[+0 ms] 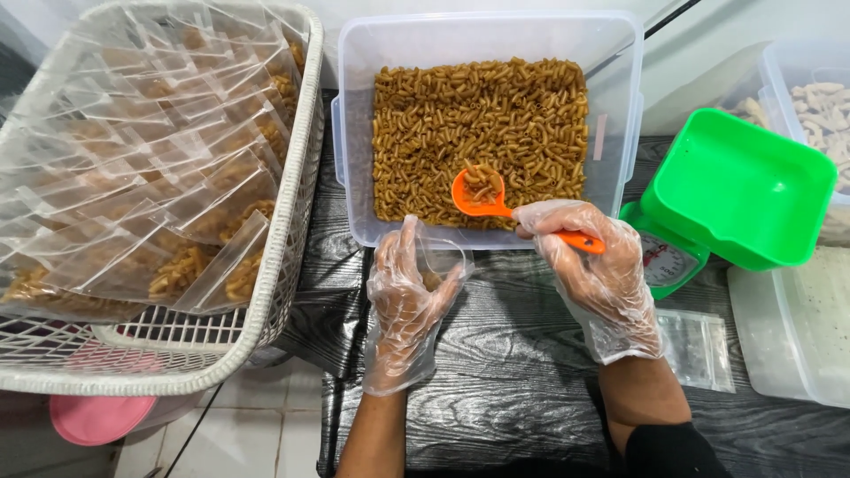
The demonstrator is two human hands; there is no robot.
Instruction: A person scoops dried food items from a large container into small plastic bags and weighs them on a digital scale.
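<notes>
My left hand (405,296), in a thin clear glove, holds a small clear plastic bag (443,261) open at the near edge of a clear tub (354,133) filled with brown macaroni snack (478,124). A few pieces lie inside the bag. My right hand (591,265), gloved too, grips the handle of an orange scoop (482,195). The scoop's bowl carries several macaroni pieces and hovers over the tub's near side, just above and right of the bag's mouth.
A white plastic basket (283,257) full of packed clear bags of the snack stands at the left. A green scale with a green tray (735,190) sits at the right, beside clear tubs (797,327) and spare bags (699,345). The table is dark wood-grain (505,389).
</notes>
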